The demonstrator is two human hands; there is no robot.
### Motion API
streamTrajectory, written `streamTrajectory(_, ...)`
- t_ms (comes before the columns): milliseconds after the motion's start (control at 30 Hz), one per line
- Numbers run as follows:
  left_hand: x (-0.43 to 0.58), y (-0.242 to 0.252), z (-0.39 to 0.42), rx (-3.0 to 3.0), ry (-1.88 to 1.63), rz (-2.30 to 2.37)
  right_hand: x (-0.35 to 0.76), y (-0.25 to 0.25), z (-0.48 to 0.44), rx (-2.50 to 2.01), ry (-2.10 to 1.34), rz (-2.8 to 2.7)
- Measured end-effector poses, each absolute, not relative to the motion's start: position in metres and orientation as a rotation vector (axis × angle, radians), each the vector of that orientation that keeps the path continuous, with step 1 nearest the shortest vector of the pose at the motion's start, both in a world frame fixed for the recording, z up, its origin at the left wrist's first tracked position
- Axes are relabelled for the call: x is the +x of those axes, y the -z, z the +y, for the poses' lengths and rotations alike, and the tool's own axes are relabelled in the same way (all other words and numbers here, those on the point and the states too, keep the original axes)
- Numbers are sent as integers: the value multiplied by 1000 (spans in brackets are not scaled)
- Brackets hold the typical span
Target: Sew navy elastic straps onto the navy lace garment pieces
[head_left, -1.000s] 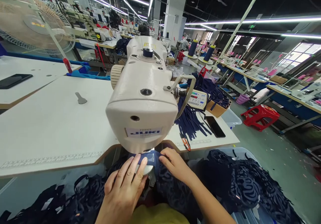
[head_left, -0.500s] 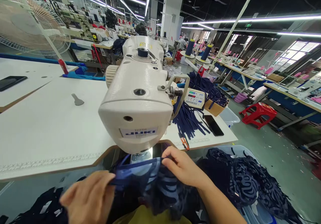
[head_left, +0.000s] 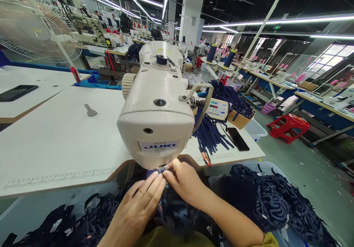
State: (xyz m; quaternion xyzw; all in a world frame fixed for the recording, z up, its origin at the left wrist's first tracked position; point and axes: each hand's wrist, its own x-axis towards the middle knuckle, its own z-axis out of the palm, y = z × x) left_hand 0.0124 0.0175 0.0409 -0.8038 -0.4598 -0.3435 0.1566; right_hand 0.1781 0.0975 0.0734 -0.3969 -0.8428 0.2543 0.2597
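Observation:
A cream Juki sewing machine stands in the middle of a white table. Just under its head lies a dark navy lace piece. My left hand rests on that fabric with its fingers stretched forward, the tips at the machine's foot. My right hand sits beside it, fingers bent and pressing the same fabric under the head. The fingertips of both hands meet there. The needle area is hidden by the machine head and my hands.
Heaps of navy lace fill bins at the lower left and lower right. Navy straps, a phone, orange snips and a control panel lie right of the machine. A red stool stands in the aisle. A fan is far left.
Half a second ago both hands held the navy fabric stretched up and apart. Now they have come together and press it down at the machine's foot.

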Motion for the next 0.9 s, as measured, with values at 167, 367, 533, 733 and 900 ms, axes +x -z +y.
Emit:
streamTrajectory(167, 4, -34, 17, -2248, 937, -1440, 182, -67, 107, -1097, -1343, -1878)
streamTrajectory(367, -5, -39, 13, -2237, 837, -1458, 178, -70, 114, -1089, -1101, -2009)
streamTrajectory(533, -1, -41, 12, -2246, 817, -1509, 176, -67, 115, -1139, -874, -2092)
streamTrajectory(733, 1, -36, 15, -2172, 826, -1478, 176, -65, 115, -1138, -781, -2124)
streamTrajectory(900, 1, -39, 16, -2192, 771, -1443, 176, -67, 116, -1145, -792, -2143)
